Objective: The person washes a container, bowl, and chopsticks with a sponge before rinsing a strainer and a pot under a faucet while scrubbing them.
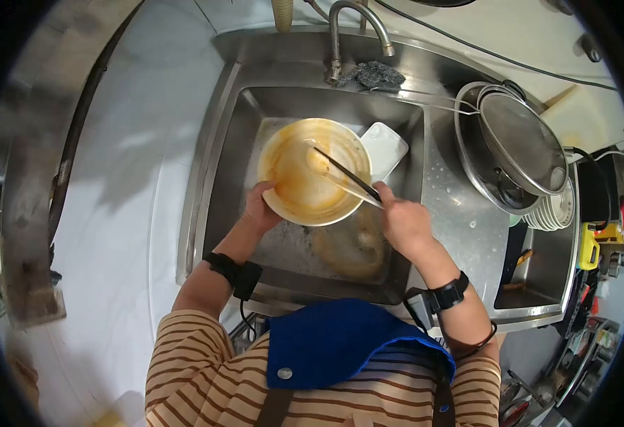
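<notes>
Head view, looking down into a steel sink (219, 142) set in a white bench (148, 149).

Left hand (258, 210): clamped on the near-left rim of a round bowl (294, 188), thumb over the edge and fingers beneath. The bowl is held over the sink basin, tilted with its opening up towards the camera. Its inside is coated with orange-brown residue.

Right hand (404, 224): closed around the near end of a pair of dark chopsticks (347, 176). The sticks run up and left from the hand, crossing the bowl's right rim; their tips lie inside the bowl against the smeared wall.

The two hands are apart, one on each side of the bowl.

Sink contents: a white rectangular dish (387, 146) lies behind the bowl at its upper right, partly hidden by it. Brownish water and residue sit on the basin floor below the bowl.

Surroundings: faucet (351, 21) at the back edge, with a dark scouring pad (372, 75) just beside its base. On the drainboard to the right, a mesh strainer (522, 142) rests over a metal pot (472, 160), with a stack of white plates (557, 210) just beside it.

The person wears a black band on each wrist, a striped shirt and a blue apron (340, 341).
</notes>
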{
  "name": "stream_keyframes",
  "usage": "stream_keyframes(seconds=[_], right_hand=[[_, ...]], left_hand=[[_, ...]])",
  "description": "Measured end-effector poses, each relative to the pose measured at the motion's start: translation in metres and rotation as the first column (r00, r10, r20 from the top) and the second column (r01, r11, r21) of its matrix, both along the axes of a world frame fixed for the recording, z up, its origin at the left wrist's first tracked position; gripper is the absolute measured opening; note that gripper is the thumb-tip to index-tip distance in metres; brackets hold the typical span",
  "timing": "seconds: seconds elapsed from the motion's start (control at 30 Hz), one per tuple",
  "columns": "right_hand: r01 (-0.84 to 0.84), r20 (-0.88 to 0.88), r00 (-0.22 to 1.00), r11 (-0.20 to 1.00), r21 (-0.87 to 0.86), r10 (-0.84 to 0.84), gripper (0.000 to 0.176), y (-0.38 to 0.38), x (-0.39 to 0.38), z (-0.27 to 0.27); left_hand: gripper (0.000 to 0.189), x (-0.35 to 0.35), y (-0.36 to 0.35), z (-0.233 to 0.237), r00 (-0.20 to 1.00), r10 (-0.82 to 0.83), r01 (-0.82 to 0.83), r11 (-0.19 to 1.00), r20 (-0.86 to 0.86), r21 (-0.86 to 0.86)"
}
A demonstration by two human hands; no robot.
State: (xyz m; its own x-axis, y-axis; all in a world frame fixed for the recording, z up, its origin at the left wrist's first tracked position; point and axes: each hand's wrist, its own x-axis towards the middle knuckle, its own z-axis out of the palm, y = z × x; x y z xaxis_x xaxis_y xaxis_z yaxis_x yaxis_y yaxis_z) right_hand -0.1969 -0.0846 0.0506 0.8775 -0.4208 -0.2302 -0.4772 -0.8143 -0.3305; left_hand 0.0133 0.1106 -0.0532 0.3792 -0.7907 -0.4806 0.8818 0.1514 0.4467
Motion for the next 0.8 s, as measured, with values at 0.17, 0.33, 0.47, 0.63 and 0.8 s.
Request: stream_keyframes(seconds=[0.17, 0.33, 0.47, 0.63, 0.8], right_hand=[[-0.115, -0.284, 0.955, 0.989, -0.096, 0.084, 0.035, 0.02, 0.024, -0.004], [-0.303, -0.332, 0.91, 0.945, -0.125, 0.248, 0.032, 0.015, -0.014, 0.011], [-0.17, -0.299, 0.946, 0.977, -0.131, 0.124, 0.035, 0.008, 0.006, -0.014], [-0.296, -0.293, 0.917, 0.954, -0.04, 0.272, 0.05, 0.025, -0.001, 0.006], [-0.147, -0.333, 0.935, 0.988, -0.053, 0.121, 0.036, 0.025, 0.023, -0.015]], left_hand=[[0.053, -0.031, -0.029, 0.015, 1.0, -0.003, 0.001, 0.991, -0.015, -0.133], [0.06, -0.045, -0.037, 0.014, 1.0, 0.012, -0.009, 0.986, 0.016, -0.166], [0.063, -0.055, -0.039, 0.019, 0.995, -0.086, 0.096, 0.976, 0.055, -0.196], [0.061, -0.049, -0.033, 0.007, 1.0, -0.017, 0.017, 0.977, 0.006, -0.211], [0.062, -0.053, -0.028, 0.02, 0.996, -0.017, 0.028, 0.992, 0.086, -0.122]])
